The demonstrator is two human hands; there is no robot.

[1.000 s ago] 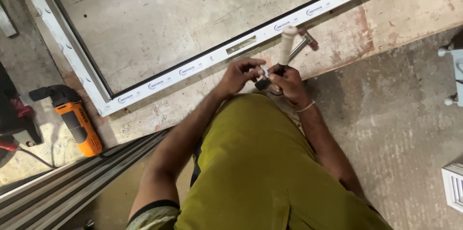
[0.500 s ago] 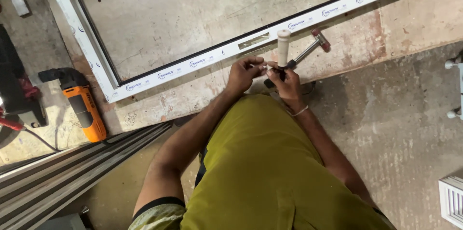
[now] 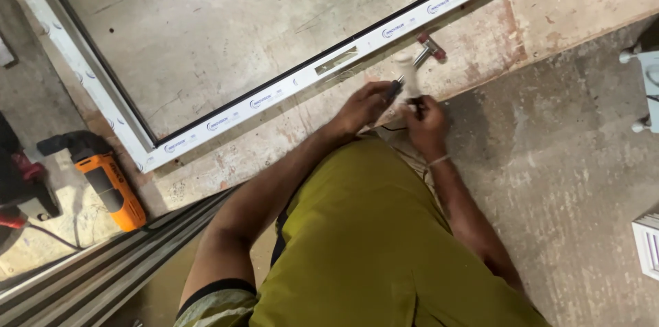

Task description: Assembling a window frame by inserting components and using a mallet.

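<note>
I crouch over a white window frame [image 3: 226, 113] that lies flat on the floor; it has a narrow slot [image 3: 336, 61] cut in its near rail. My left hand [image 3: 362, 105] and my right hand [image 3: 425, 124] meet just below that rail. My right hand grips a white handle-shaped part [image 3: 406, 68] that stands upright. My left hand pinches a small dark tool [image 3: 394, 88] against the part's base. A hammer with a reddish head [image 3: 431, 48] lies on the floor just behind the part, beside the frame.
An orange and black power tool [image 3: 110, 184] lies at the left near the frame's corner, and a red and black tool [image 3: 20, 179] sits beyond it. Long metal profiles [image 3: 89, 279] run along the lower left. White fittings [image 3: 649, 87] and a white slatted piece [image 3: 649, 244] sit at the right edge.
My view has shifted a little toward the frame. Both hands stay together on the white part, which now stands higher above my fingers. The hammer has not moved.
</note>
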